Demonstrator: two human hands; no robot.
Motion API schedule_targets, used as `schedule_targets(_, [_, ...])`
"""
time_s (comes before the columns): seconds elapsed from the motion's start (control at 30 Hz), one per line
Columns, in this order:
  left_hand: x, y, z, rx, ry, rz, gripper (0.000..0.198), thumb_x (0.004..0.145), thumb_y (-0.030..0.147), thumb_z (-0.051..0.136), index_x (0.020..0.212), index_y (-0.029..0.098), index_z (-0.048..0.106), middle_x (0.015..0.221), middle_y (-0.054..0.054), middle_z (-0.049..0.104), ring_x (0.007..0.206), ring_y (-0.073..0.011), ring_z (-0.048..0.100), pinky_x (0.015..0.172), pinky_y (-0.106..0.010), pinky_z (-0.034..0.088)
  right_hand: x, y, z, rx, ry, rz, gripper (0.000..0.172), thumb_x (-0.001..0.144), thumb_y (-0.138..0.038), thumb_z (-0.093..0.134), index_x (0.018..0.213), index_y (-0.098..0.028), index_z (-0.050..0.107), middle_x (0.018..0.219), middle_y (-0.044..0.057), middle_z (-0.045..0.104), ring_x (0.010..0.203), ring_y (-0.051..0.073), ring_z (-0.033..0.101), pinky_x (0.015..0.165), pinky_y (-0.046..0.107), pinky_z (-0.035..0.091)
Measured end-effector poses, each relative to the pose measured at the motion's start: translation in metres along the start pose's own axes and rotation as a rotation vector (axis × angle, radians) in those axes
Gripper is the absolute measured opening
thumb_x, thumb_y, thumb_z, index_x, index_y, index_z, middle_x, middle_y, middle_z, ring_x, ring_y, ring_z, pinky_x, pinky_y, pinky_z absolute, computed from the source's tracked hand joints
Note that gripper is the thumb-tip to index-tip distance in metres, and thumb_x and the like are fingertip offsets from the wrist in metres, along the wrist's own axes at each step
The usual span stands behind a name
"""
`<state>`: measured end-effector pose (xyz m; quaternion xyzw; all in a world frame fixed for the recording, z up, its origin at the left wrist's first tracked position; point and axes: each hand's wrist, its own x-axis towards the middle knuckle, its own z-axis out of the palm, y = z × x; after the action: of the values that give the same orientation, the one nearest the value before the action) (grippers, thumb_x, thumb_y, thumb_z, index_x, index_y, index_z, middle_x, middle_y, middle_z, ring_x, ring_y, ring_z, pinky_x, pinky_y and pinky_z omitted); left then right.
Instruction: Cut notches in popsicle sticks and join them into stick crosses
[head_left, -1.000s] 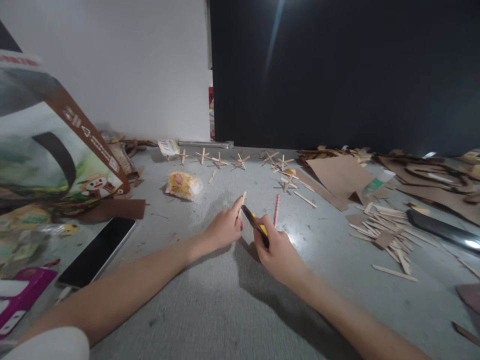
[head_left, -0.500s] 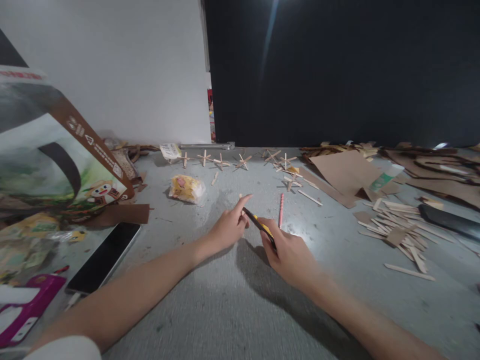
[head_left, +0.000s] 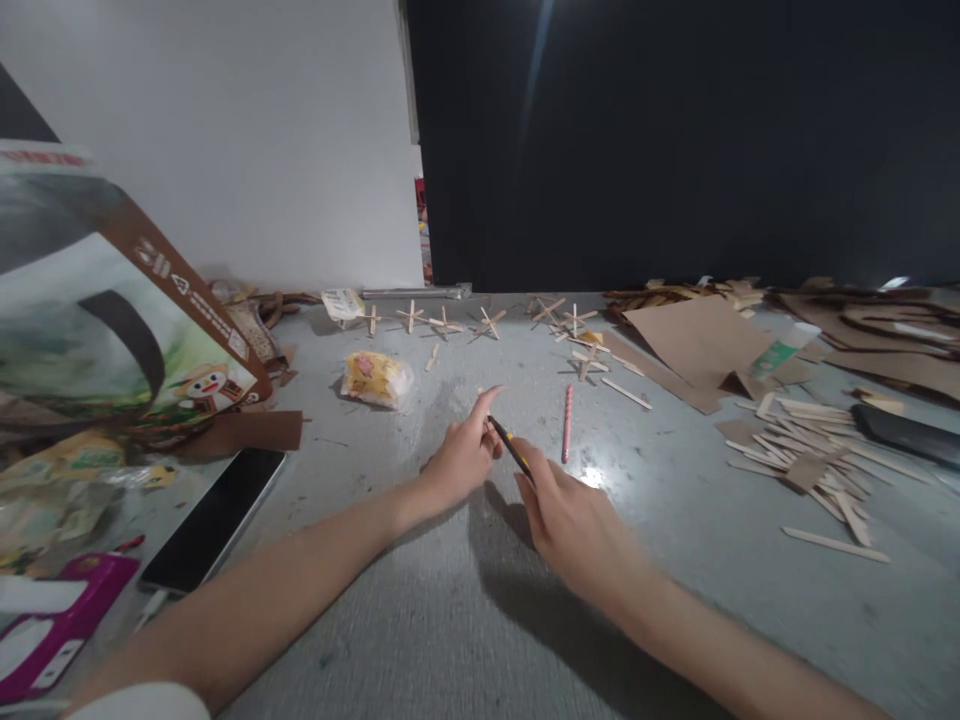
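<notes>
My right hand [head_left: 574, 510] is wrapped round a black and yellow utility knife [head_left: 511, 446], which points up and left toward my other hand. My left hand [head_left: 463, 452] is closed with its thumb stretched out, at the knife's front end. A small pale bit shows by its fingers, too small to name. Just right of the knife lies a pink patterned stick-like pen [head_left: 568, 424] on the grey table [head_left: 390, 610]. Beyond the hands stand several crosses of wooden craft sticks, one [head_left: 489, 323] straight ahead.
Loose craft sticks [head_left: 817, 455] and cardboard [head_left: 697, 345] lie at the right, near a black object [head_left: 904, 432]. A yellow wrapped packet [head_left: 375, 379] sits left of centre. A phone [head_left: 214, 520], a purple device [head_left: 71, 620] and a printed bag [head_left: 135, 320] occupy the left side.
The knife has turned a little and less of its yellow part shows. My right hand has shifted slightly left and down, uncovering more of the pink pen.
</notes>
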<state>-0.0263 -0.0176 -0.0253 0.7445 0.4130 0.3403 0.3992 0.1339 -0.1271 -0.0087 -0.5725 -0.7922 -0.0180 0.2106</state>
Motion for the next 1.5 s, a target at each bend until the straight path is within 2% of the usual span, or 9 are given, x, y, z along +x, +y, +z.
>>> schedule_targets(0.23, [-0.002, -0.008, 0.000, 0.067, -0.003, 0.165, 0.069, 0.096, 0.008, 0.048, 0.162, 0.026, 0.042, 0.073, 0.004, 0.061, 0.066, -0.0124, 0.058, 0.070, -0.023, 0.046, -0.003, -0.006, -0.017, -0.088, -0.036, 0.029, 0.040, 0.109, -0.021, 0.035, 0.146, -0.017, 0.050, 0.092, 0.010, 0.079, 0.059, 0.020, 0.073, 0.046, 0.026, 0.035])
schedule_targets(0.5, [-0.006, -0.004, 0.001, 0.025, -0.082, 0.179, 0.076, 0.093, 0.006, 0.051, 0.165, 0.027, 0.039, 0.072, 0.005, 0.062, 0.062, -0.0115, 0.054, 0.066, -0.022, 0.045, -0.006, -0.008, -0.022, -0.182, -0.020, 0.023, 0.046, 0.101, -0.015, 0.041, 0.145, -0.016, 0.053, 0.080, 0.009, 0.075, 0.050, 0.019, 0.067, 0.042, 0.027, 0.028])
schedule_targets(0.57, [-0.001, -0.004, 0.000, -0.010, -0.034, 0.103, 0.070, 0.094, 0.009, 0.053, 0.162, 0.024, 0.043, 0.072, 0.004, 0.065, 0.063, -0.0124, 0.057, 0.065, -0.023, 0.046, -0.011, -0.011, -0.024, -0.182, 0.007, 0.018, 0.048, 0.100, -0.014, 0.040, 0.146, -0.015, 0.052, 0.078, 0.009, 0.075, 0.048, 0.019, 0.066, 0.041, 0.027, 0.032])
schedule_targets(0.63, [0.006, -0.003, -0.002, -0.053, 0.155, -0.083, 0.063, 0.095, 0.012, 0.053, 0.157, 0.016, 0.045, 0.066, 0.003, 0.065, 0.056, -0.0129, 0.056, 0.059, -0.023, 0.043, -0.018, -0.016, -0.029, -0.138, 0.070, -0.009, 0.051, 0.100, -0.014, 0.036, 0.151, -0.013, 0.047, 0.079, 0.009, 0.075, 0.047, 0.020, 0.066, 0.041, 0.028, 0.038])
schedule_targets(0.7, [0.012, -0.003, -0.005, -0.061, 0.229, -0.163, 0.064, 0.094, 0.016, 0.060, 0.156, 0.012, 0.044, 0.066, 0.002, 0.067, 0.051, -0.0119, 0.055, 0.054, -0.021, 0.041, -0.024, -0.020, -0.036, -0.040, 0.153, -0.055, 0.054, 0.103, -0.015, 0.034, 0.156, -0.012, 0.039, 0.084, 0.011, 0.077, 0.047, 0.020, 0.065, 0.043, 0.028, 0.044])
schedule_targets(0.8, [0.014, -0.001, -0.007, -0.262, 0.083, -0.089, 0.075, 0.095, 0.025, 0.062, 0.163, 0.019, 0.032, 0.066, 0.006, 0.067, 0.039, -0.0088, 0.047, 0.045, -0.019, 0.036, -0.024, -0.017, -0.040, 0.108, 0.256, -0.159, 0.052, 0.107, -0.017, 0.035, 0.158, -0.015, 0.035, 0.097, 0.013, 0.079, 0.059, 0.020, 0.071, 0.053, 0.029, 0.054])
schedule_targets(0.9, [0.011, 0.001, -0.009, -0.454, -0.033, -0.033, 0.091, 0.096, 0.035, 0.066, 0.169, 0.021, 0.015, 0.068, 0.008, 0.067, 0.036, -0.0070, 0.045, 0.042, -0.018, 0.035, -0.015, -0.001, -0.034, 0.232, 0.267, -0.088, 0.044, 0.110, -0.024, 0.036, 0.153, -0.016, 0.042, 0.095, 0.012, 0.080, 0.055, 0.019, 0.069, 0.057, 0.028, 0.056])
schedule_targets(1.13, [0.008, 0.004, -0.015, -0.540, -0.073, 0.001, 0.106, 0.098, 0.034, 0.068, 0.172, 0.024, -0.008, 0.068, 0.006, 0.068, 0.037, -0.0054, 0.044, 0.043, -0.017, 0.034, -0.002, 0.035, -0.011, 0.468, 0.202, 0.165, 0.043, 0.109, -0.043, 0.039, 0.141, -0.018, 0.054, 0.071, 0.000, 0.071, 0.050, 0.018, 0.063, 0.053, 0.027, 0.049])
schedule_targets(1.5, [0.002, 0.010, -0.010, -0.422, -0.032, -0.013, 0.105, 0.100, 0.022, 0.062, 0.171, 0.024, -0.015, 0.067, 0.004, 0.068, 0.039, -0.0067, 0.042, 0.043, -0.019, 0.036, 0.000, 0.039, 0.000, 0.550, 0.151, 0.218, 0.042, 0.109, -0.045, 0.041, 0.135, -0.017, 0.059, 0.060, -0.005, 0.060, 0.046, 0.016, 0.054, 0.050, 0.025, 0.041])
